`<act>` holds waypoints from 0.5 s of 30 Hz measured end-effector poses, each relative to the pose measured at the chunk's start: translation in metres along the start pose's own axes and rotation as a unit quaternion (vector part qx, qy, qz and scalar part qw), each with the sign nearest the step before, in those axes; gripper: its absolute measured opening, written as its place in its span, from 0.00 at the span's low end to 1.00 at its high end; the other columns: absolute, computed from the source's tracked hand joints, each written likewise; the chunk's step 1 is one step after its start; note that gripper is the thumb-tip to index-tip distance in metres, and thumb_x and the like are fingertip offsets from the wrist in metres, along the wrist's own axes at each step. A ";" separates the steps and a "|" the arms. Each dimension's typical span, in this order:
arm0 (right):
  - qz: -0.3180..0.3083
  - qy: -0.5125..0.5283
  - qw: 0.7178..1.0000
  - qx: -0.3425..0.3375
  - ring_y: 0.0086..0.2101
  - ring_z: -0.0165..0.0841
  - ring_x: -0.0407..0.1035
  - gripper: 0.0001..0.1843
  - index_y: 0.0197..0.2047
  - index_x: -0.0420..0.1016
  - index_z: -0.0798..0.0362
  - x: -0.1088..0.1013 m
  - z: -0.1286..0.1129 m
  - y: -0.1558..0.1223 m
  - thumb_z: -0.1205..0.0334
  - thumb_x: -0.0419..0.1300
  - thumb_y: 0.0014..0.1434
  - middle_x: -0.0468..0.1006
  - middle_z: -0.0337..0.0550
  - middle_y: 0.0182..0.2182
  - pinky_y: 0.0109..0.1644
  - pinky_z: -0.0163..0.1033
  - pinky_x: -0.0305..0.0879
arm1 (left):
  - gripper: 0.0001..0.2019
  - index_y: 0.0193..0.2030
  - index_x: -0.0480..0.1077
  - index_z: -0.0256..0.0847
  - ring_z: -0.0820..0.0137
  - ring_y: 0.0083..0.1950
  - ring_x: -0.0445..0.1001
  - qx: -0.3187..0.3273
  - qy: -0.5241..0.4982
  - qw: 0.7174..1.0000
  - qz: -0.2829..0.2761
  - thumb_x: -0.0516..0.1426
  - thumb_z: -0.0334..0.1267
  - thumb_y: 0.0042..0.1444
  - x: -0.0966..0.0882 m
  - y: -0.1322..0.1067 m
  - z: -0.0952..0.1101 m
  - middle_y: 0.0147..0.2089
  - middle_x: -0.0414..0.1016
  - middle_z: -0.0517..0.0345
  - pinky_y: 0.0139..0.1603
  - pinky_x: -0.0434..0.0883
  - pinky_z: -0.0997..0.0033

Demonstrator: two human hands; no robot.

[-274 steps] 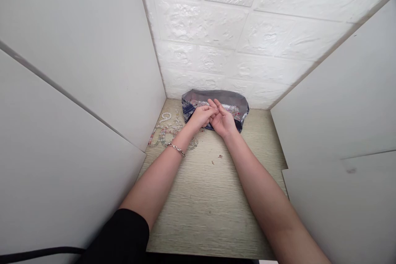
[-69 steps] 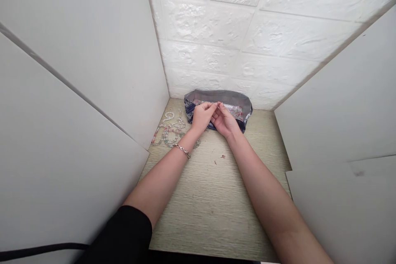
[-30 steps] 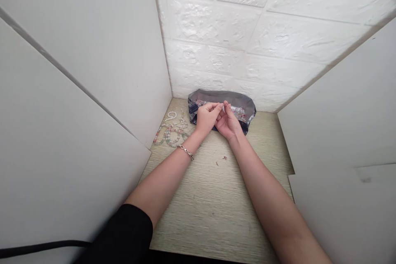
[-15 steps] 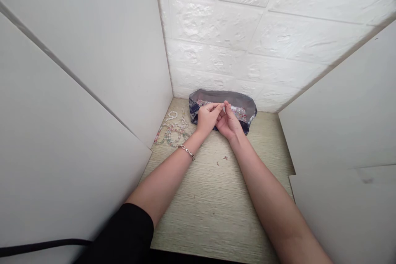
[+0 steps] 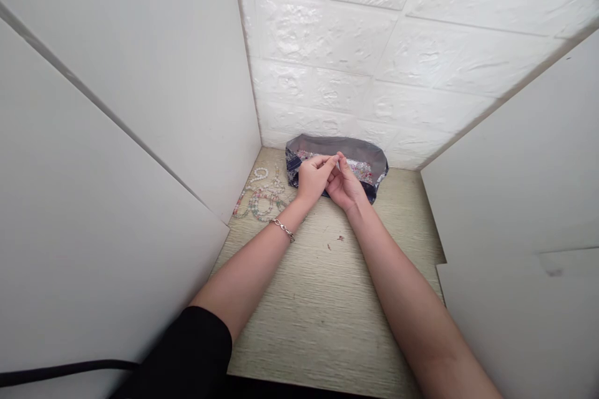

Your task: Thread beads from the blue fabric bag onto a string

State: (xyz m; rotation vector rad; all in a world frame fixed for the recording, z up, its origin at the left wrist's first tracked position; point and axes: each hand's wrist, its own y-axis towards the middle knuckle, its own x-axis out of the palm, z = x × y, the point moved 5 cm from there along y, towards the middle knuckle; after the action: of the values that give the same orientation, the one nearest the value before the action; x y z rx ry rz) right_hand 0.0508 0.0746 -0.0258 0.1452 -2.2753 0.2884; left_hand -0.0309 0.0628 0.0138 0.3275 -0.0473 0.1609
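Note:
My left hand [image 5: 314, 181] and my right hand [image 5: 345, 186] meet at their fingertips, over the front of a dark blue pouch [image 5: 294, 163] with a grey lining. Thumb and forefinger are pinched together on each hand; whatever lies between them is too small to make out. Inside the pouch, many small multicoloured beads [image 5: 362, 169] show behind my fingers. A silver chain bracelet [image 5: 283, 230] circles my left wrist. Left of the pouch lie several strung bead strands [image 5: 264, 199], among them a white curled one [image 5: 260, 174].
The pouch stands on a pale wood-grain surface [image 5: 318, 312] against a white brick-patterned wall [image 5: 318, 31]. White panels [image 5: 140, 75] close in on the left and right. Tiny reddish-brown bits [image 5: 340, 238] lie in front of my hands. A black cable [image 5: 70, 371] runs at lower left.
My pinched fingertips have shifted very slightly; the hands otherwise keep the same place over the pouch. The pouch and the bead strands have not moved.

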 end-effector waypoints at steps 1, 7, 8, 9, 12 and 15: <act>-0.002 0.000 1.000 0.000 0.31 0.24 0.68 0.05 0.32 0.70 0.45 0.000 0.000 0.000 0.58 0.59 0.48 0.74 0.31 0.29 0.37 0.33 0.65 | 0.10 0.27 0.73 0.37 0.74 0.31 0.68 0.000 -0.001 1.000 -0.001 0.55 0.41 0.48 0.000 0.000 0.000 0.29 0.74 0.56 0.33 0.65 0.74; -0.012 -0.005 1.000 -0.004 0.31 0.25 0.68 0.08 0.33 0.69 0.45 0.000 0.000 0.001 0.59 0.60 0.47 0.74 0.32 0.28 0.36 0.33 0.65 | 0.11 0.27 0.73 0.36 0.74 0.30 0.68 -0.007 -0.012 1.000 -0.017 0.55 0.42 0.47 0.000 0.000 -0.002 0.28 0.74 0.55 0.32 0.65 0.74; -0.011 -0.010 1.000 -0.004 0.31 0.25 0.68 0.08 0.33 0.69 0.46 0.000 0.000 0.001 0.59 0.60 0.46 0.74 0.32 0.28 0.36 0.33 0.65 | 0.12 0.26 0.73 0.36 0.74 0.29 0.68 -0.012 -0.012 1.000 -0.020 0.55 0.43 0.47 0.000 0.000 -0.003 0.28 0.74 0.56 0.32 0.64 0.74; -0.008 -0.015 1.000 -0.005 0.31 0.25 0.68 0.08 0.33 0.69 0.46 0.001 0.000 0.000 0.59 0.60 0.46 0.74 0.32 0.28 0.36 0.34 0.65 | 0.12 0.26 0.72 0.36 0.74 0.29 0.67 -0.019 -0.012 0.999 -0.023 0.55 0.43 0.47 -0.001 0.001 -0.004 0.27 0.73 0.56 0.31 0.64 0.74; 0.003 -0.033 0.999 -0.015 0.29 0.25 0.67 0.09 0.34 0.70 0.47 0.003 -0.001 -0.001 0.59 0.61 0.46 0.73 0.33 0.29 0.36 0.34 0.65 | 0.12 0.24 0.72 0.36 0.75 0.27 0.67 -0.040 -0.019 0.999 -0.025 0.55 0.43 0.46 -0.001 0.003 -0.007 0.25 0.72 0.57 0.29 0.64 0.74; 0.015 -0.067 0.996 -0.048 0.27 0.24 0.66 0.08 0.33 0.71 0.49 0.007 -0.006 -0.002 0.60 0.61 0.46 0.73 0.34 0.28 0.35 0.34 0.65 | 0.12 0.23 0.71 0.36 0.75 0.27 0.66 -0.063 -0.042 0.997 -0.020 0.56 0.44 0.45 -0.002 0.005 -0.008 0.23 0.71 0.58 0.29 0.63 0.74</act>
State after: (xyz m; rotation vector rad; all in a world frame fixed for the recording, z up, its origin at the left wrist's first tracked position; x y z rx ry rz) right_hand 0.0511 0.0741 -0.0163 0.0830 -2.4212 0.1897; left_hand -0.0339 0.0693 0.0074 0.2084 -0.1338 0.1047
